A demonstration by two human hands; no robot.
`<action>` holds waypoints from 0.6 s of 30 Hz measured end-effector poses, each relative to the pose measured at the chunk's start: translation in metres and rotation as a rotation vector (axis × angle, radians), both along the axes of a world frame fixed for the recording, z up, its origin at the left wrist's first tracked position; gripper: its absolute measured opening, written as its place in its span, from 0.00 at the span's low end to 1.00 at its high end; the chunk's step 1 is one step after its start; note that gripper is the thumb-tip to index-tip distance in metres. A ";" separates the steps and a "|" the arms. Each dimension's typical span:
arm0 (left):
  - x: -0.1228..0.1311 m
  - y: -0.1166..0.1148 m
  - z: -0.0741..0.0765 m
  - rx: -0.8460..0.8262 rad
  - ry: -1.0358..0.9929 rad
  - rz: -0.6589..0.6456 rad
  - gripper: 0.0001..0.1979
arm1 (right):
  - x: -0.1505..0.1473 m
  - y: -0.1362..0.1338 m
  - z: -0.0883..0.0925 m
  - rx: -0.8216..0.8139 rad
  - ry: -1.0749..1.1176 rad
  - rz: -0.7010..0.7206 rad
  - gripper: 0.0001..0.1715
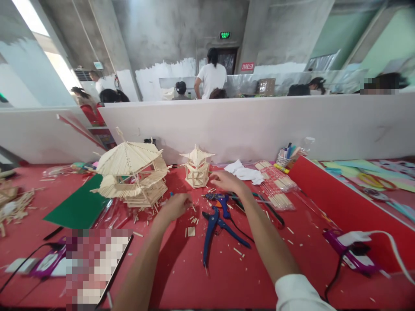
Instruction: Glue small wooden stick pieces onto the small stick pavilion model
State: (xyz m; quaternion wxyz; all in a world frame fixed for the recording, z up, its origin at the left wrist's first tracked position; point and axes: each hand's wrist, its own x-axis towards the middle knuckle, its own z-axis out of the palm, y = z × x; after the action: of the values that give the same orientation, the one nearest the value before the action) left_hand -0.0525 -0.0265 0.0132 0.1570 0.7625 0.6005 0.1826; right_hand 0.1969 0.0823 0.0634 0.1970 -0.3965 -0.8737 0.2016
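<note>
Table (194, 276): one, red-covered.
Large stick pavilion (128, 157): one, two-tiered, on the left.
Clear plastic packaging (280, 185): wooden sticks inside, bag count unclear.
Small stick pavilion (196, 162): one, upright, mid-table, beyond the left hand.
Hands: two; left hand (178, 205) curled near loose sticks, right hand (227, 181) bent just beside the small stick pavilion; cannot tell whether either grips anything.
Cutter (212, 220): one, blue handles spread.
Glue gun (223, 203): one, behind the cutter.
White basket (283, 161): one, pens inside.
Stick panel (191, 231): one.
</note>
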 end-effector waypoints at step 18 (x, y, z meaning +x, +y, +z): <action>0.014 -0.014 -0.039 -0.071 0.173 -0.074 0.05 | -0.046 -0.134 0.000 0.035 -0.637 -0.221 0.43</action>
State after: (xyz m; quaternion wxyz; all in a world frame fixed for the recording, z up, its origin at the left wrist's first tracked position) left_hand -0.0387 -0.0408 -0.0253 0.1383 0.7910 0.5893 0.0887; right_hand 0.1512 -0.0515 0.0630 -0.0586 -0.5286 -0.8463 0.0299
